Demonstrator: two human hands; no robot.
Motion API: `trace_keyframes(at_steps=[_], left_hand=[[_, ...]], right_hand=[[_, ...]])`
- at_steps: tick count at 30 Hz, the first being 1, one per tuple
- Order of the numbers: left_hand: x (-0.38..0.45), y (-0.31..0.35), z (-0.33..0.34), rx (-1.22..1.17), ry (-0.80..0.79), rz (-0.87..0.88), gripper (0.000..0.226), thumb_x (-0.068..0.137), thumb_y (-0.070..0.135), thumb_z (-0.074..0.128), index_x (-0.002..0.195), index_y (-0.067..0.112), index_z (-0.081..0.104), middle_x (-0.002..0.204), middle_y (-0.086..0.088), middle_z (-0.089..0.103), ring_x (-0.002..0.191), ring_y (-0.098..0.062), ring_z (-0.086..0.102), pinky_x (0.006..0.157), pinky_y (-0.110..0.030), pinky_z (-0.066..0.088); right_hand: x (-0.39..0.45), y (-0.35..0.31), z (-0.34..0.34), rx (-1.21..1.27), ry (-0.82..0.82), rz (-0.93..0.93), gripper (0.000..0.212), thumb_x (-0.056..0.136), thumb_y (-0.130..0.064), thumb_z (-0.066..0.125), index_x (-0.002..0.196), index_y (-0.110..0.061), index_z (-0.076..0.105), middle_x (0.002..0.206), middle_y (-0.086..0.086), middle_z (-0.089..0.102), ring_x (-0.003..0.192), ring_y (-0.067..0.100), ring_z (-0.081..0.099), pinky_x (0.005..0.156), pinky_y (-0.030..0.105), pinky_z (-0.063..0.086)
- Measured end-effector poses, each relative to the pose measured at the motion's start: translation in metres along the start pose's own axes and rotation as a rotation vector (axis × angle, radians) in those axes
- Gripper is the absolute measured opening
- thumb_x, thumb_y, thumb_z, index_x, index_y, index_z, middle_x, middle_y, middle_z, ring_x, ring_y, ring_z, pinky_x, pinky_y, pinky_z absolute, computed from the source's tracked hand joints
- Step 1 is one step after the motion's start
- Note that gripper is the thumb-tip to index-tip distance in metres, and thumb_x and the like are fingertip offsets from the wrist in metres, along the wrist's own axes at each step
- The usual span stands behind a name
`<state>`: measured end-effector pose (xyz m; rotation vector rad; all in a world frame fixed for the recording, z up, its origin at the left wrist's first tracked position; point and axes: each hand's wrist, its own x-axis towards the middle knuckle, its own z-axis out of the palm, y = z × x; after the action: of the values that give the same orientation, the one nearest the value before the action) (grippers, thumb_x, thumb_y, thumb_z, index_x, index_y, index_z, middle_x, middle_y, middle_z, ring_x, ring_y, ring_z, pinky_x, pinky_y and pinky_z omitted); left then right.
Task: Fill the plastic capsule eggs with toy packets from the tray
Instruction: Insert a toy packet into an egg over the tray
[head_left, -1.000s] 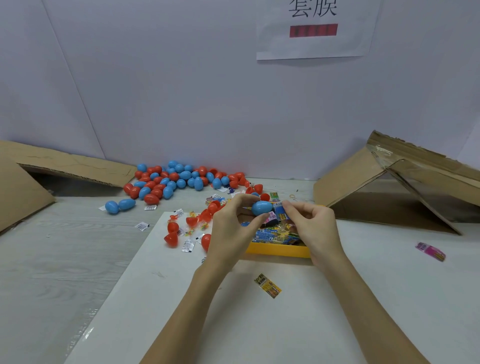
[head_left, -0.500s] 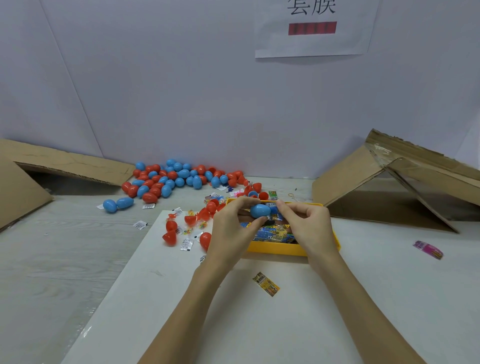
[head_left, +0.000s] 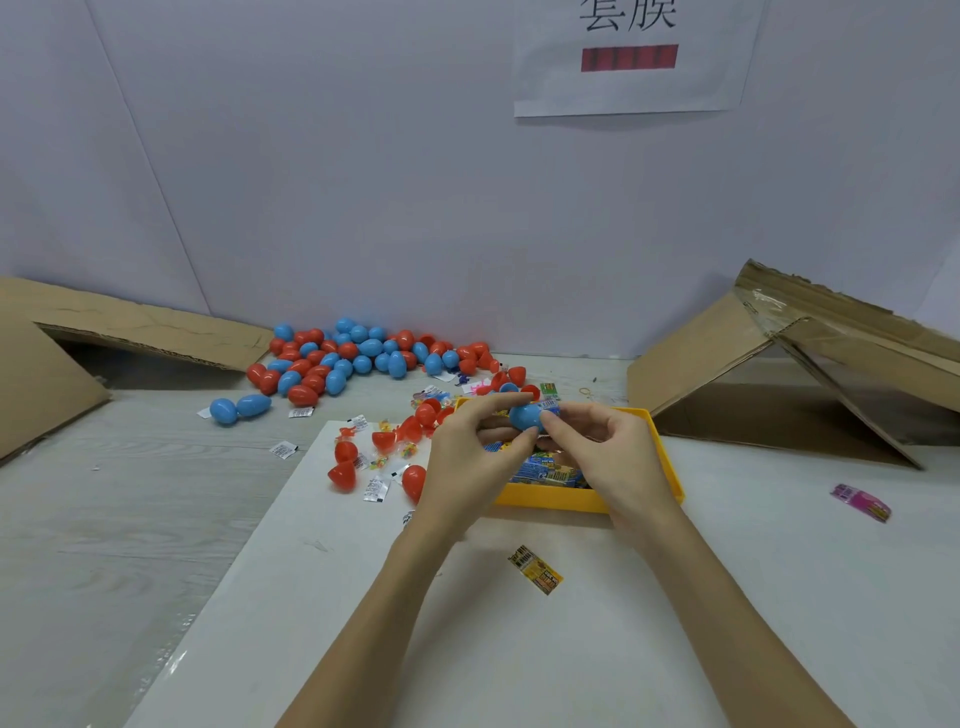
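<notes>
A blue capsule egg half (head_left: 524, 415) is held above the yellow tray (head_left: 550, 499). My left hand (head_left: 470, 460) pinches it between thumb and fingers. My right hand (head_left: 605, 457) pinches a small blue toy packet (head_left: 549, 407) at the egg's right end. The tray holds several printed toy packets (head_left: 545, 470), partly hidden by my hands. A pile of closed blue and red eggs (head_left: 358, 356) lies at the back against the wall. Loose red egg halves (head_left: 343, 474) and small white packets lie left of the tray.
A white board (head_left: 519, 649) under the tray covers the near table. A yellow packet (head_left: 536, 569) lies on it in front of the tray, a pink packet (head_left: 862, 501) at far right. Cardboard flaps stand at left (head_left: 47, 364) and right (head_left: 779, 364).
Both hands stayed together over the tray, shifting slightly. The right fingers have pushed the packet closer into the blue egg half.
</notes>
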<state>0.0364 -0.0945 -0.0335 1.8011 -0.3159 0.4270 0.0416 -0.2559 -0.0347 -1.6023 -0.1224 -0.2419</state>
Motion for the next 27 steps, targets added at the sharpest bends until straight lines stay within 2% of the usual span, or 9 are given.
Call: trace_keyframes(at_steps=[2, 4, 7, 11, 17, 21, 27], left_hand=[[0.0008, 0.0020, -0.0019, -0.100, 0.011, -0.049, 0.030, 0.090, 0.017, 0.077, 0.119, 0.023, 0.074, 0.112, 0.009, 0.074, 0.099, -0.004, 0.071, 0.077, -0.017, 0.057], [0.0013, 0.0028, -0.0039, -0.132, 0.025, -0.074, 0.028, 0.090, 0.020, 0.078, 0.118, 0.023, 0.072, 0.112, 0.011, 0.074, 0.103, -0.005, 0.070, 0.082, -0.020, 0.058], [0.0018, 0.0042, -0.0054, -0.184, 0.018, -0.081, 0.037, 0.090, 0.015, 0.078, 0.124, 0.019, 0.066, 0.118, 0.007, 0.072, 0.109, -0.008, 0.069, 0.090, -0.025, 0.058], [0.0023, 0.0060, -0.0059, -0.208, 0.009, -0.057, 0.042, 0.089, 0.010, 0.078, 0.128, 0.016, 0.062, 0.121, 0.003, 0.070, 0.110, -0.010, 0.069, 0.094, -0.026, 0.058], [0.0024, 0.0071, -0.0052, -0.210, -0.003, -0.027, 0.045, 0.089, 0.007, 0.077, 0.129, 0.015, 0.060, 0.121, 0.005, 0.069, 0.111, -0.010, 0.069, 0.092, -0.024, 0.057], [0.0029, 0.0068, -0.0053, -0.202, -0.008, -0.009, 0.044, 0.089, 0.007, 0.077, 0.129, 0.016, 0.060, 0.120, 0.008, 0.069, 0.110, -0.007, 0.068, 0.087, -0.019, 0.056], [0.0016, 0.0063, -0.0044, -0.210, -0.005, 0.016, 0.038, 0.091, 0.007, 0.075, 0.126, 0.016, 0.063, 0.121, 0.005, 0.070, 0.112, -0.011, 0.068, 0.091, -0.023, 0.057]], right_hand=[[0.0009, -0.0004, -0.0006, 0.024, 0.011, -0.022, 0.014, 0.090, -0.021, 0.079, 0.102, -0.027, 0.075, 0.092, -0.008, 0.079, 0.090, 0.011, 0.077, 0.073, 0.023, 0.062], [0.0006, -0.0009, 0.0004, 0.037, 0.010, -0.038, 0.019, 0.087, -0.022, 0.081, 0.099, -0.034, 0.073, 0.093, -0.010, 0.078, 0.091, 0.010, 0.076, 0.075, 0.024, 0.062], [-0.0001, -0.0002, 0.0037, 0.073, 0.002, -0.034, 0.023, 0.086, -0.022, 0.082, 0.102, -0.035, 0.073, 0.096, -0.012, 0.078, 0.094, 0.011, 0.076, 0.077, 0.025, 0.062], [-0.0002, -0.0011, 0.0044, 0.059, 0.023, -0.046, 0.022, 0.085, -0.026, 0.083, 0.102, -0.036, 0.073, 0.100, -0.011, 0.078, 0.097, 0.010, 0.075, 0.080, 0.028, 0.062], [-0.0018, -0.0041, 0.0048, 0.053, 0.038, -0.021, 0.027, 0.086, -0.026, 0.081, 0.112, -0.022, 0.076, 0.103, -0.006, 0.079, 0.099, 0.011, 0.074, 0.089, 0.037, 0.063], [-0.0030, -0.0063, 0.0048, 0.021, 0.029, -0.027, 0.024, 0.087, -0.028, 0.080, 0.110, -0.026, 0.075, 0.104, -0.007, 0.078, 0.100, 0.010, 0.074, 0.088, 0.035, 0.063], [-0.0042, -0.0076, 0.0037, 0.015, -0.007, -0.004, 0.033, 0.087, -0.027, 0.080, 0.118, -0.018, 0.075, 0.106, -0.003, 0.078, 0.104, 0.013, 0.074, 0.090, 0.037, 0.062]])
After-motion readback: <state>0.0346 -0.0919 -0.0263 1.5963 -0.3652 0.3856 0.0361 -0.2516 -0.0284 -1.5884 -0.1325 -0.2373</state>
